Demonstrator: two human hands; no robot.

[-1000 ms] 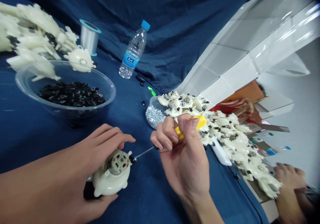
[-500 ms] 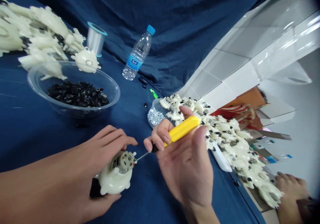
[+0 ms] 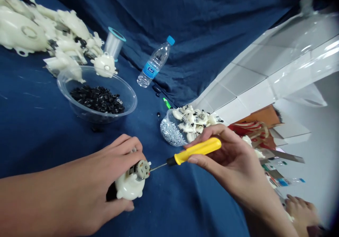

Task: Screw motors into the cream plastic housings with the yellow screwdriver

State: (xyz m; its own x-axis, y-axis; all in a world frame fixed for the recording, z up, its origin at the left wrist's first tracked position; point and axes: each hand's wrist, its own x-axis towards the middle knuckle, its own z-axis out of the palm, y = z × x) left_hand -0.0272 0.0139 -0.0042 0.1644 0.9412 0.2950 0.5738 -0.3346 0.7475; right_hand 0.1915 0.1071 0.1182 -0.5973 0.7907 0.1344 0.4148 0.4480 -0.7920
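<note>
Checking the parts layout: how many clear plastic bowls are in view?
2: a large clear bowl holding black parts, and a smaller clear bowl holding silver bits, by white housings. More could be hidden.

And there's deep blue cloth (image 3: 169, 14) hanging in loose folds across the top of the frame! Over to the upper right, white tiles (image 3: 246, 78) run at a slant, glossy plastic sheeting (image 3: 299, 42) shining across them. Just below sit a cardboard box (image 3: 267, 115) and a red-striped bag (image 3: 249, 129), with a pale grey surface (image 3: 317, 152) out at the right edge.
</note>
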